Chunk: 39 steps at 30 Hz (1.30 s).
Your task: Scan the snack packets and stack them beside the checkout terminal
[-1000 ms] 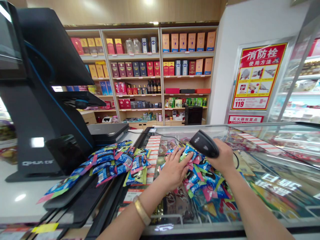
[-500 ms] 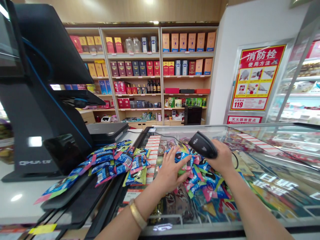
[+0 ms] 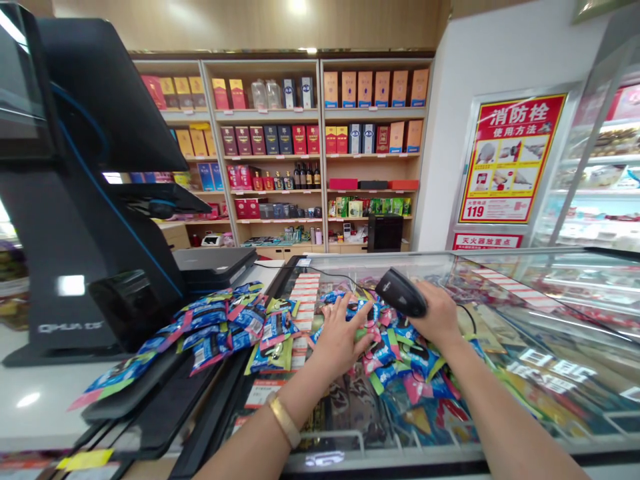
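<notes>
My left hand (image 3: 343, 340) lies spread over a heap of small blue, pink and green snack packets (image 3: 423, 357) on the glass top of a chest display case. Its fingers are apart and touch the packets on the heap's left side; a gold bracelet circles the wrist. Wrapped round the grip of a black barcode scanner (image 3: 400, 291), my right hand (image 3: 441, 317) holds it just above the same heap, with the scanner's head pointing left. The grip itself is mostly hidden by my fingers. More of these packets (image 3: 205, 327) form a second pile to the left.
At the left stands a black checkout terminal (image 3: 135, 253), with packets resting against its base. A thin cable (image 3: 330, 273) crosses the glass. Shelves of boxed goods (image 3: 273, 140) line the back wall, and a red poster (image 3: 513, 157) hangs at right.
My left hand has slid slightly left over the packets, its fingers still spread. The scanner in my right hand has shifted a little to the left.
</notes>
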### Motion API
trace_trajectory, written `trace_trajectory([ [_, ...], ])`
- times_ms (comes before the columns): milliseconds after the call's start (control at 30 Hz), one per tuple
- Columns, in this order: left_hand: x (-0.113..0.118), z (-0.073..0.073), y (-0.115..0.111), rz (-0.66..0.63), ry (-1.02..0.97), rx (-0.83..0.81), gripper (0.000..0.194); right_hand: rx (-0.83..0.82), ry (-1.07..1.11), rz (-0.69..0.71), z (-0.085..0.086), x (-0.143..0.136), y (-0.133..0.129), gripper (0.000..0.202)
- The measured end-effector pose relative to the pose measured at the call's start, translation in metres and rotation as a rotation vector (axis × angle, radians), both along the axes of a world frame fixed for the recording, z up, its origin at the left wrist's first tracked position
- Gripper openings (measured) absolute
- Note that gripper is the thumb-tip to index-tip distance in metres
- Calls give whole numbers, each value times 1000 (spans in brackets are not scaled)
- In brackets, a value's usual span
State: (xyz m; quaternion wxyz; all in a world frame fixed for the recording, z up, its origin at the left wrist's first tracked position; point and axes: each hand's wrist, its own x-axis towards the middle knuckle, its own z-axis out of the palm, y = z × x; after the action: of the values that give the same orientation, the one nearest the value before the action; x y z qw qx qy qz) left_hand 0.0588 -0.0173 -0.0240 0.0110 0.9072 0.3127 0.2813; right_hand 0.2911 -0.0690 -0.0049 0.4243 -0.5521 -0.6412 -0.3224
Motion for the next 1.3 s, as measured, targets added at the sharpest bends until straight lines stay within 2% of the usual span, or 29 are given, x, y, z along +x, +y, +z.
trace_trajectory([
  [100,-15,14,3,84,-41,30,62,25,6,7,0,-1,-1,24],
  [167,-32,27,8,230,-38,39,59,37,9,14,0,-2,-2,24],
  [267,-64,45,18,469,122,-17,63,43,15,20,2,-4,-4,24],
  [367,-93,54,27,611,285,-141,74,38,11,36,4,-6,-5,25],
  [433,-104,55,32,631,338,-199,74,32,7,42,5,-6,-6,24],
  [500,-109,52,35,610,342,-222,66,28,8,47,4,-6,-6,23],
  [600,-109,50,34,582,341,-215,48,27,8,51,3,-5,-6,22],
  [700,-105,52,29,574,382,-211,37,21,1,42,3,-5,-5,19],
  [900,-100,55,25,609,396,-173,41,26,1,40,3,-6,-5,18],
  [1000,-100,54,28,643,383,-140,33,24,5,44,2,-6,-5,19],
  [1100,-100,56,30,682,304,-101,26,13,17,41,2,-6,-5,19],
  [1167,-98,59,32,689,147,-86,28,11,22,45,3,-6,-6,20],
  [1233,-94,62,34,653,-130,-138,33,12,22,52,3,-7,-6,21],
  [1300,-87,64,36,549,-524,-300,38,18,24,57,5,-8,-7,21],
])
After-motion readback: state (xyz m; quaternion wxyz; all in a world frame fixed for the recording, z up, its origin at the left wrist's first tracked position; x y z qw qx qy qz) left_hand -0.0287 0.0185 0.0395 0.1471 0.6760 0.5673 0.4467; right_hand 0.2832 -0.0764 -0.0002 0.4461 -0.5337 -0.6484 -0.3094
